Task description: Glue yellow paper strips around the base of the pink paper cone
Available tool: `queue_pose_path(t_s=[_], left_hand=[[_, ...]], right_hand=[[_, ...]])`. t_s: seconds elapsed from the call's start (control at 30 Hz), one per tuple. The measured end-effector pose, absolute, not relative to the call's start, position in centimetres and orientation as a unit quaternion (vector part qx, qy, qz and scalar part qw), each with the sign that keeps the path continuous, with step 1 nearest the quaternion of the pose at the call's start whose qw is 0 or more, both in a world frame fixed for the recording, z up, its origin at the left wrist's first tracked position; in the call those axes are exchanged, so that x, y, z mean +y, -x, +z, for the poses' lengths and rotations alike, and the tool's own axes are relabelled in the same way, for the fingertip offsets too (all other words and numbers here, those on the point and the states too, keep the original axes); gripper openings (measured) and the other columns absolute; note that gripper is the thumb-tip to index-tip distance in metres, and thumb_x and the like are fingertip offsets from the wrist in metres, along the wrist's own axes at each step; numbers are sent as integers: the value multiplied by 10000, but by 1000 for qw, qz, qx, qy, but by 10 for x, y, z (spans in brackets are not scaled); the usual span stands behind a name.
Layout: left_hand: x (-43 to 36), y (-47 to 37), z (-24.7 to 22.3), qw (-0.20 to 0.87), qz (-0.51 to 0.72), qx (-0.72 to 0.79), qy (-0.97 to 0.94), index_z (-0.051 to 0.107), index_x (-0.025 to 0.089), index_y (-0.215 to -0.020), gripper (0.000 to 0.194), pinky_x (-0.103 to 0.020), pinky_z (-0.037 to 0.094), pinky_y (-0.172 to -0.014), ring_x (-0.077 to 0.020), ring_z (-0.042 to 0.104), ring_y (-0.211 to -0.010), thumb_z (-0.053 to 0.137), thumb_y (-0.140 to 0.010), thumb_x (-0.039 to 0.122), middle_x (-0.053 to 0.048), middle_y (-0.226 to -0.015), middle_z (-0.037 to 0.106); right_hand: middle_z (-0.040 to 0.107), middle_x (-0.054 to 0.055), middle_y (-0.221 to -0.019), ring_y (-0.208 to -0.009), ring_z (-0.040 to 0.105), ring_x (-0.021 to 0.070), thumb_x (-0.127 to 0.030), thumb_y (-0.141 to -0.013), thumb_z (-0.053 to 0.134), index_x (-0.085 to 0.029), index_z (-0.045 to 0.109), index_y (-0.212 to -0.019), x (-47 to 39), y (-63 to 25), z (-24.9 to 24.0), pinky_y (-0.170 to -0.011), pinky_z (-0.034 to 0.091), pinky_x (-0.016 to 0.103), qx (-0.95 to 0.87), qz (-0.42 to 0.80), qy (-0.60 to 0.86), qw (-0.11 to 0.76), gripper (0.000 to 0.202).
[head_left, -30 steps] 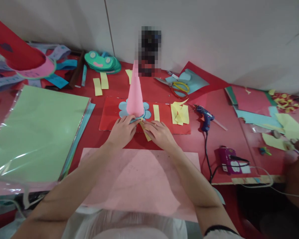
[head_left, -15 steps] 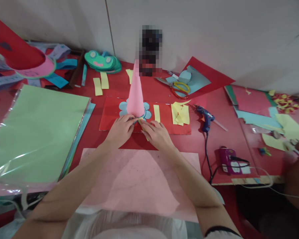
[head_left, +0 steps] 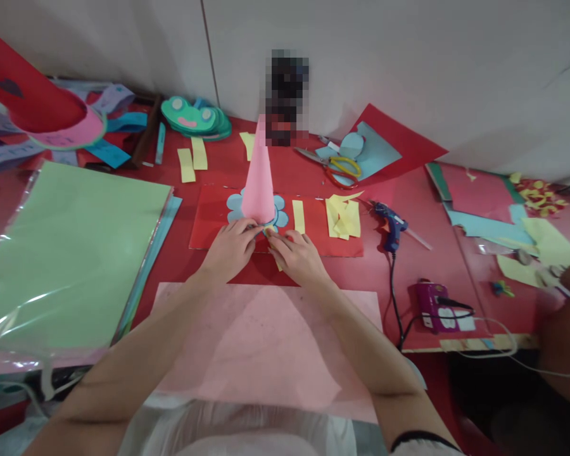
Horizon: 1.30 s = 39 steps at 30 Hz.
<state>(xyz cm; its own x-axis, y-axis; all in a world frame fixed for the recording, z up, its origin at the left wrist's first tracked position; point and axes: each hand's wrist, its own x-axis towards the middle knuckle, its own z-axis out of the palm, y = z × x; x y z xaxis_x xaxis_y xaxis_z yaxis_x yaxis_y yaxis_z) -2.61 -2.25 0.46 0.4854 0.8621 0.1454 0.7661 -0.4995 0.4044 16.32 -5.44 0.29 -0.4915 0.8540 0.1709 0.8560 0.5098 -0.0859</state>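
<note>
A pink paper cone [head_left: 258, 183] stands upright on a blue flower-shaped paper base [head_left: 280, 218], which lies on a red board [head_left: 206, 215]. At the cone's near foot, my left hand [head_left: 232, 250] has its fingers closed on the edge of the blue base. My right hand [head_left: 298, 253] pinches a yellow paper strip [head_left: 268, 228] against that same edge, and the strip's lower end shows below the fingers. Both hands almost meet, and the fingertips are partly hidden. Right of them a loose yellow strip [head_left: 298, 216] and a stack of yellow strips [head_left: 344, 216] lie on the board.
A hot glue gun [head_left: 393, 225] with its cord lies right of the board, near a purple box [head_left: 434, 307]. Scissors [head_left: 337, 168] rest behind. Green paper in plastic [head_left: 71, 253] is at left, pink paper [head_left: 266, 342] in front. Another person's arm [head_left: 563, 323] is at far right.
My right fingers have shifted very slightly on the yellow strip at the cone's foot. The cone and my left hand stay where they were.
</note>
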Motion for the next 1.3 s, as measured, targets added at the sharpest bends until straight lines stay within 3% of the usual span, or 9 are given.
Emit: queue_pose_path(t_s=[0.17, 0.33, 0.47, 0.77, 0.9, 1.13, 1.3], left_hand=[[-27, 24, 9, 111, 143, 473, -862, 665, 196, -1176, 365, -415, 515, -852, -258, 610, -1020, 406, -925, 142, -112, -1144, 616], [-29, 22, 11, 87, 124, 473, -868, 650, 184, -1206, 366, -429, 513, -857, -278, 604, -1061, 418, -927, 142, -124, -1171, 616], [-29, 22, 12, 72, 107, 474, -871, 652, 198, -1201, 357, -401, 512, -840, -261, 604, -1043, 425, -929, 149, -108, -1172, 623], [-27, 24, 12, 99, 122, 480, -863, 654, 202, -1186, 363, -400, 515, -854, -259, 606, -1050, 429, -913, 121, -104, -1182, 613], [-28, 24, 11, 116, 127, 479, -861, 609, 174, -1243, 397, -404, 521, -883, -254, 614, -1036, 402, -911, 105, -113, -1168, 616], [-48, 16, 11, 98, 113, 512, -846, 546, 128, -1299, 385, -463, 496, -988, -323, 563, -1190, 440, -952, 258, -188, -1325, 533], [-54, 12, 17, 78, 74, 534, -839, 547, 114, -1312, 398, -485, 477, -1001, -341, 565, -1197, 464, -952, 264, -213, -1362, 517]], right_hand=[[695, 79, -1203, -1015, 557, 208, -297, -1006, 382, -209, 641, -1174, -53, -166, 2, -776, 445, 332, -860, 12, 499, 110, 321], [648, 70, -1304, -1026, 554, 202, -278, -1009, 365, -197, 603, -1275, -52, -170, -1, -812, 475, 325, -857, 25, 493, 146, 366], [668, 55, -1274, -1026, 555, 214, -274, -1010, 361, -190, 622, -1267, -50, -172, -5, -805, 482, 333, -855, 28, 494, 156, 375], [603, 55, -1365, -975, 563, 193, -262, -1008, 349, -185, 621, -1279, -53, -175, 1, -880, 493, 334, -860, 33, 477, 178, 392], [594, 10, -1376, -983, 539, 211, -300, -990, 413, -240, 649, -1247, -56, -176, 3, -805, 511, 351, -873, 7, 463, 152, 354], [555, 3, -1419, -1020, 528, 216, -300, -983, 433, -261, 668, -1222, -55, -176, 3, -817, 513, 363, -875, 13, 469, 117, 337], [607, -11, -1362, -1032, 533, 205, -301, -992, 418, -260, 682, -1205, -53, -178, 2, -879, 508, 356, -871, 43, 467, 143, 342]])
